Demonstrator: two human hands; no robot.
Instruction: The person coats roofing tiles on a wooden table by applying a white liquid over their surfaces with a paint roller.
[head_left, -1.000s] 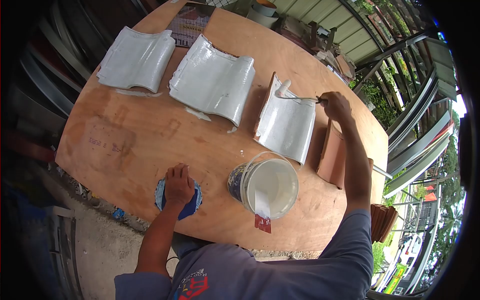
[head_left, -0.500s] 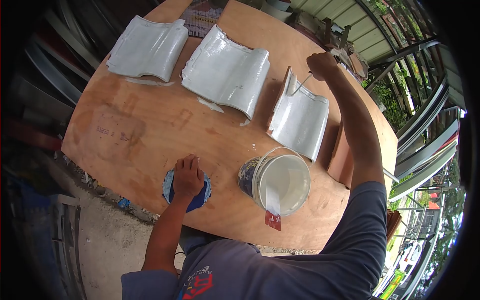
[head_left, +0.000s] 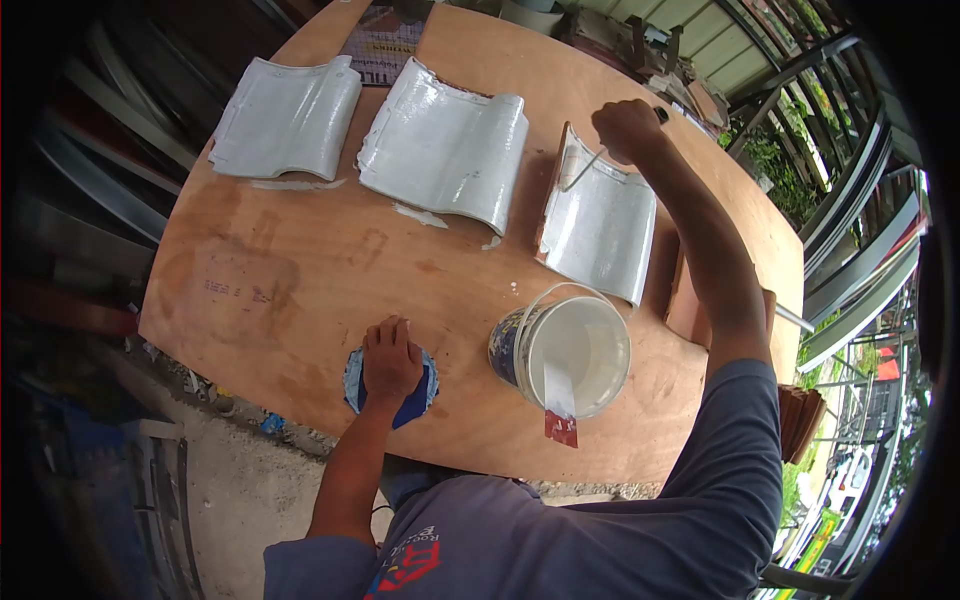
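My right hand [head_left: 628, 132] is wrapped round the dark handle of a paint roller [head_left: 586, 167], whose thin metal rod reaches down to the left edge of a partly white-coated roof tile [head_left: 598, 225]. The small roller head blends with the white paint there. My left hand [head_left: 391, 362] lies on a round, blue cloth-like pad [head_left: 420, 397] near the front of the table. Between my arms stands a paint bucket [head_left: 508, 350] with its wire handle up. A flat scraper-like piece with a red end [head_left: 561, 429] leans out over its rim.
Two glossy white-coated tiles, one at far left [head_left: 288, 118] and one in the middle [head_left: 445, 145], lie on the wooden table [head_left: 330, 270]. An uncoated reddish tile [head_left: 688, 305] is under my right forearm. Metal sheets [head_left: 860, 250] stand beyond the right edge.
My right hand and the roller have shifted slightly along the tile's left side. The whole view has turned a little. My left hand stays on the blue pad.
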